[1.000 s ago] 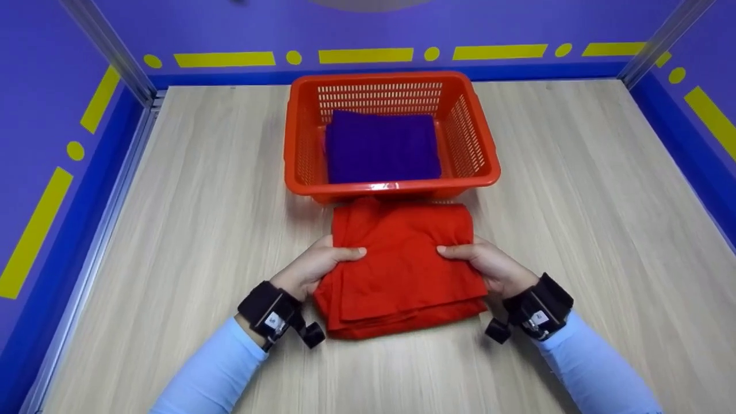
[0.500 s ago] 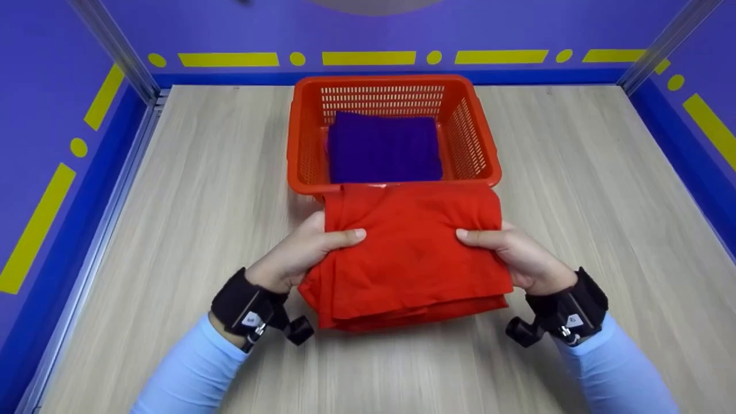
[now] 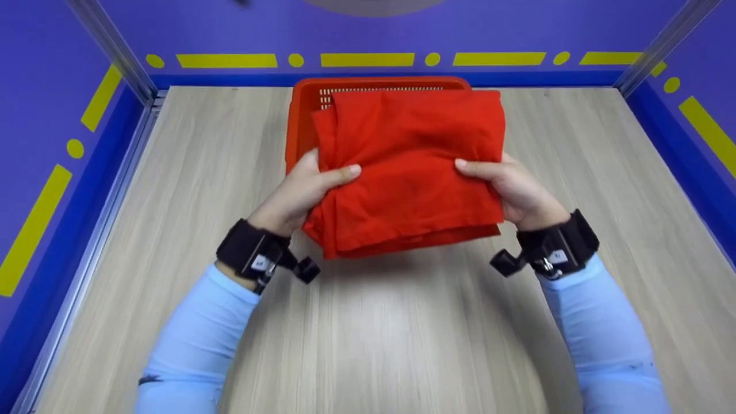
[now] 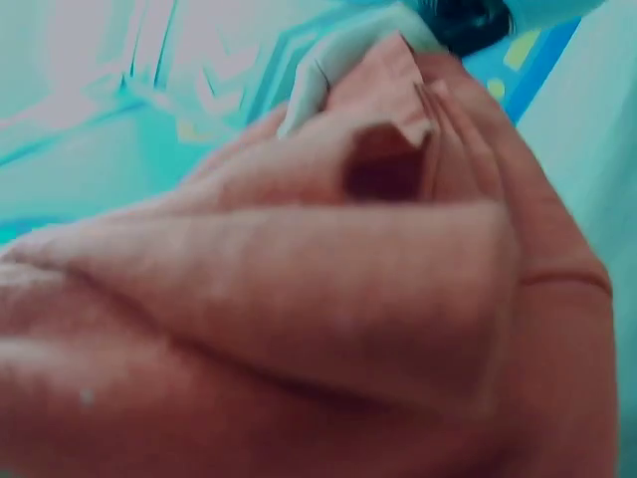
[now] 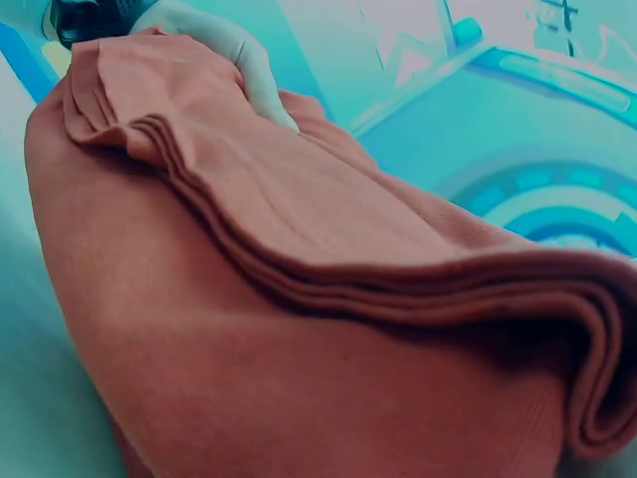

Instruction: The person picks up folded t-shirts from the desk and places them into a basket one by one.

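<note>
Both hands hold a folded red cloth (image 3: 414, 167) between them, raised over the basket. My left hand (image 3: 299, 192) grips its left side, thumb lying on top and the other fingers hidden beneath. On the right side, my right hand (image 3: 520, 192) pinches it the same way. Several stacked layers show along the cloth's edge (image 5: 328, 284) in the right wrist view, and in the left wrist view a rolled fold (image 4: 299, 279) fills much of the picture. The orange-red plastic basket (image 3: 302, 115) is mostly covered by the cloth in the head view; its contents are hidden now.
The basket stands on a pale wood-grain table (image 3: 391, 339) near the back wall (image 3: 368, 34). Purple-blue panels with yellow marks enclose the table at the back, left (image 3: 34, 115) and right. Metal posts stand at the back corners.
Both hands have lifted the red cloth from the table in front of the basket and carried it forward over it. The purple folded cloth seen inside the basket earlier is now covered.
</note>
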Motion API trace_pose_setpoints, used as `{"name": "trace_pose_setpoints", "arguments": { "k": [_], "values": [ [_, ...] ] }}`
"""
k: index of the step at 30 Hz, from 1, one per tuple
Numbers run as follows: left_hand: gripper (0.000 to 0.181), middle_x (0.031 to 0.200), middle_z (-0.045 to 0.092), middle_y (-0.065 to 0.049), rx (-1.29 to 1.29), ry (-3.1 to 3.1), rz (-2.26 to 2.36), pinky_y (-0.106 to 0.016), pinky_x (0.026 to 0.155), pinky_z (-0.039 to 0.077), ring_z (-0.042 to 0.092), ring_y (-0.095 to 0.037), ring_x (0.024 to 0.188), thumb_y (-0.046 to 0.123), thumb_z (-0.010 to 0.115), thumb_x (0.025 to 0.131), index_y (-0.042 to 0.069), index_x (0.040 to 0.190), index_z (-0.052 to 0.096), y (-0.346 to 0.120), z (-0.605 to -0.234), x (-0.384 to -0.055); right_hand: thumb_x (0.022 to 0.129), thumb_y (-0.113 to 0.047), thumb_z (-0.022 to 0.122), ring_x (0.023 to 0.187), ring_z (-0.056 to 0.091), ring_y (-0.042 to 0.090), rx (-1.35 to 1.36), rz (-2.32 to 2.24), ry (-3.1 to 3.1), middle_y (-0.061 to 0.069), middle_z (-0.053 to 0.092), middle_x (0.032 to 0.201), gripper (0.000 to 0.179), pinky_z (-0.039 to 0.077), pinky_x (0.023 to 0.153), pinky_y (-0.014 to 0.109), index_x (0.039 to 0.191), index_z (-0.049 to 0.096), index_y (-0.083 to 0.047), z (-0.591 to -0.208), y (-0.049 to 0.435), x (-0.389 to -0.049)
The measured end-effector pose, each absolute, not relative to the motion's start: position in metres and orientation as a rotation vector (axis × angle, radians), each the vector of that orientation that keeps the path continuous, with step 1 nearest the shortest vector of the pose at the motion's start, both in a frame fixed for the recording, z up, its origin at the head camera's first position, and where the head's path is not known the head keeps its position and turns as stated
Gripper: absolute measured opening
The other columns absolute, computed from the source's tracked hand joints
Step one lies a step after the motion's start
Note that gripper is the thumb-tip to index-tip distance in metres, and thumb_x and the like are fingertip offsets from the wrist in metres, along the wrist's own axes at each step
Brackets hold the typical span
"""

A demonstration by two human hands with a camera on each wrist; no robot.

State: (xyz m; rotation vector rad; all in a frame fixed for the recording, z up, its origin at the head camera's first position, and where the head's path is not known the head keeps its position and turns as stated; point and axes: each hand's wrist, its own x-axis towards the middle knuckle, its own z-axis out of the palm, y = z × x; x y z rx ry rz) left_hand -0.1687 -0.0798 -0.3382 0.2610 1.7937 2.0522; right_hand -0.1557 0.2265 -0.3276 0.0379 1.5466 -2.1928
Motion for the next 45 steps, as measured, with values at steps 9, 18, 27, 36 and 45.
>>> {"name": "trace_pose_setpoints", "arguments": {
  "k": [9,18,27,36,45],
  "values": [
    [0.073,0.129,0.049,-0.004,0.162,1.976,2.013,-0.031,0.101,0.037,0.048,-0.017,0.115,0.023,0.072,0.083,0.013,0.143,0.032,-0.076,-0.362,-0.22,0.085,-0.014,0.069,0.096,0.061,0.027,0.169,-2.117,1.692,0.012,0.053,0.114,0.052,0.054,0.077,0.043,0.126,0.038,-0.013,-0.34,0.218,-0.203],
    [0.068,0.13,0.049,-0.003,0.142,2.046,1.898,-0.029,0.101,0.036,0.047,-0.017,0.115,0.018,0.068,0.087,0.013,0.145,0.032,-0.067,-0.358,-0.244,0.081,-0.014,0.074,0.085,0.065,0.026,0.288,-2.098,1.676,0.011,0.056,0.107,0.055,0.055,0.073,0.041,0.123,0.038,-0.014,-0.35,0.226,-0.234],
    [0.069,0.138,0.044,0.0,0.11,2.236,1.633,-0.028,0.105,0.031,0.042,-0.014,0.119,0.022,0.065,0.089,0.014,0.148,0.03,-0.062,-0.346,-0.265,0.081,-0.013,0.073,0.09,0.063,0.024,0.367,-2.101,1.613,0.011,0.054,0.113,0.056,0.054,0.077,0.036,0.125,0.038,-0.016,-0.359,0.227,-0.256],
    [0.061,0.138,0.045,0.003,0.198,2.377,1.52,-0.027,0.103,0.032,0.043,-0.011,0.118,0.019,0.061,0.092,0.021,0.147,0.033,-0.06,-0.34,-0.276,0.086,-0.013,0.067,0.099,0.058,0.023,0.374,-2.14,1.571,0.008,0.051,0.119,0.051,0.052,0.082,0.036,0.13,0.04,-0.017,-0.361,0.228,-0.269],
    [0.064,0.144,0.039,0.002,0.145,2.42,1.563,-0.027,0.104,0.032,0.04,-0.011,0.124,0.023,0.058,0.093,0.022,0.149,0.027,-0.067,-0.339,-0.284,0.091,-0.008,0.058,0.112,0.049,0.021,0.348,-2.236,1.438,0.002,0.047,0.129,0.066,0.042,0.093,0.039,0.143,0.033,-0.039,-0.367,0.228,-0.273]
  ]
}}
